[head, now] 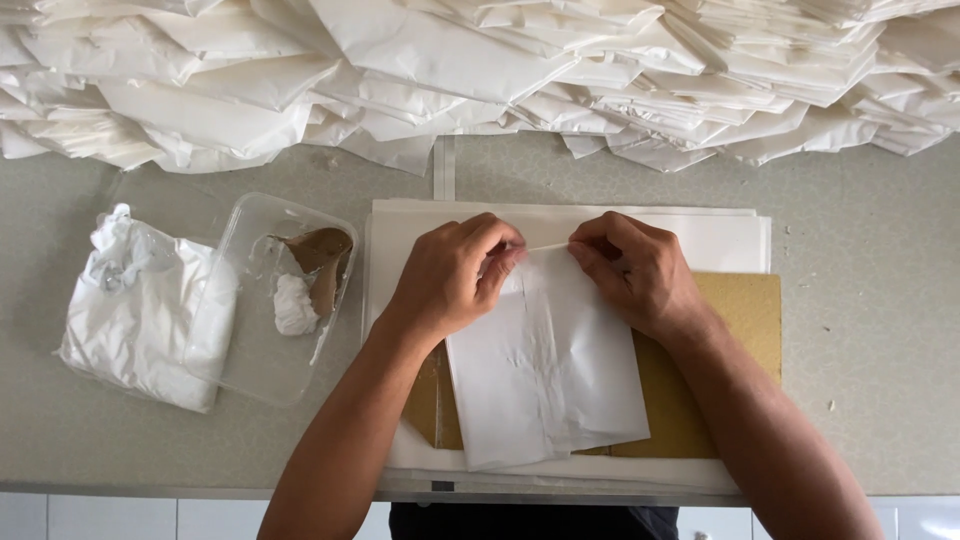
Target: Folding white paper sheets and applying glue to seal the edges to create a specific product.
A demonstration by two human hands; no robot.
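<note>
Head view, looking straight down at the grey table (880, 330); taking the white paper bag (545, 375) at the middle as the landmark and going from left to right. Far to its left lies a bundle of crumpled white plastic (135, 305); just right of that, still left of the bag, a clear plastic tub (262, 340) with a brown scrap of card (322, 265) and a lump of white paste (293, 305) inside. The bag itself lies on a brown cardboard sheet (735, 320), which rests on a stack of white paper sheets (725, 240); its long axis runs away from the person, slightly tilted, the far short edge up between the two hands. The left hand (450, 275) is closed at the bag's far left corner, fingers curled and pinching the top edge; the right hand (640, 270) is closed at the far right corner, pinching the same edge; both sit equally near it, the bag's body trailing back towards the person. Beyond the bag, along the table's far side, a heap of folded white paper bags (480, 70) runs the whole width.
</note>
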